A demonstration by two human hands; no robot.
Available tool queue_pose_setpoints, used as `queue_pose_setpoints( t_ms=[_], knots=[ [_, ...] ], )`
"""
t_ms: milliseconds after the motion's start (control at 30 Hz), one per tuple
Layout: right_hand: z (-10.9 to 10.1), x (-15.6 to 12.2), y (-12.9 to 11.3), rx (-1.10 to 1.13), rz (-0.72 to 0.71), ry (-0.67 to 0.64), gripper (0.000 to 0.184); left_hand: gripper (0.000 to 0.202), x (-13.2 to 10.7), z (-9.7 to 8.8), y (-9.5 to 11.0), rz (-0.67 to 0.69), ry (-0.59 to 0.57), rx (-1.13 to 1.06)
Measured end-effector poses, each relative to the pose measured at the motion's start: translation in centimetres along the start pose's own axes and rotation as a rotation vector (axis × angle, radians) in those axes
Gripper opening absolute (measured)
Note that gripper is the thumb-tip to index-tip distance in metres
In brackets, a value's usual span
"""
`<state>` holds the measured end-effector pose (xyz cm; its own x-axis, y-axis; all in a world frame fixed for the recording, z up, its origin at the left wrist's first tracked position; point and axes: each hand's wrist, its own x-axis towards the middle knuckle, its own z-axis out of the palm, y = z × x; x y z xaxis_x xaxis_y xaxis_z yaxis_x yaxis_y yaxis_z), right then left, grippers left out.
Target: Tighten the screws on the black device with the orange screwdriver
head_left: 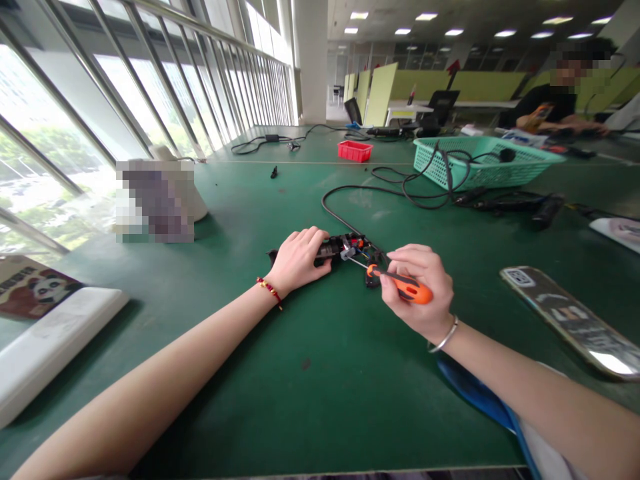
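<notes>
My left hand [299, 261] is wrapped over a black corded device [327, 250] and holds it against the green tabletop. At its right end the housing is open, with small red, blue and yellow parts and wires showing. My right hand [431, 270] grips an orange-and-black screwdriver [414, 291] by the handle. Its thin shaft points left, and the tip is at or close to a small silvery part [347, 252] at the open end; contact is hard to make out. Beside the shaft lies a black piece [372, 277], partly covered by the screwdriver.
A black cable [345, 190] loops toward a teal basket [435, 167]. A red tray [355, 151] and a small black part [274, 172] lie farther back. A phone [570, 320] is at right, a white box-like object [60, 347] at left. A person [545, 107] sits beyond.
</notes>
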<state>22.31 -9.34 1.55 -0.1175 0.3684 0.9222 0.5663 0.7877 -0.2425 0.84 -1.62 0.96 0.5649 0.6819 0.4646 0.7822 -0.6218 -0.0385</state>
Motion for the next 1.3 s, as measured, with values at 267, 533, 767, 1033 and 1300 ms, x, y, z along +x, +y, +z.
queue_pose_setpoints(
  t_ms=[267, 533, 767, 1033, 1300],
  knots=[
    [0.34, -0.17, 0.30, 0.088, 0.028, 0.049, 0.053, 0.031, -0.04, 0.07, -0.10, 0.004, 0.000, 0.000],
    [-0.17, 0.25, -0.15, -0.020, 0.071, 0.019, 0.024, 0.031, -0.04, -0.01, -0.01, -0.010, -0.012, -0.011],
    [0.11, -0.05, 0.01, 0.018, 0.086, 0.014, 0.038, 0.031, 0.00, 0.07, -0.02, 0.004, 0.006, 0.004],
    [0.13, -0.02, -0.09, 0.040, -0.037, -0.053, 0.042, 0.031, -0.04, 0.21, -0.13, 0.003, 0.016, 0.013],
    [0.42, -0.32, 0.38, 0.079, -0.022, 0.021, 0.051, 0.032, -0.03, 0.23, -0.11, 0.006, 0.027, 0.021]
  ],
)
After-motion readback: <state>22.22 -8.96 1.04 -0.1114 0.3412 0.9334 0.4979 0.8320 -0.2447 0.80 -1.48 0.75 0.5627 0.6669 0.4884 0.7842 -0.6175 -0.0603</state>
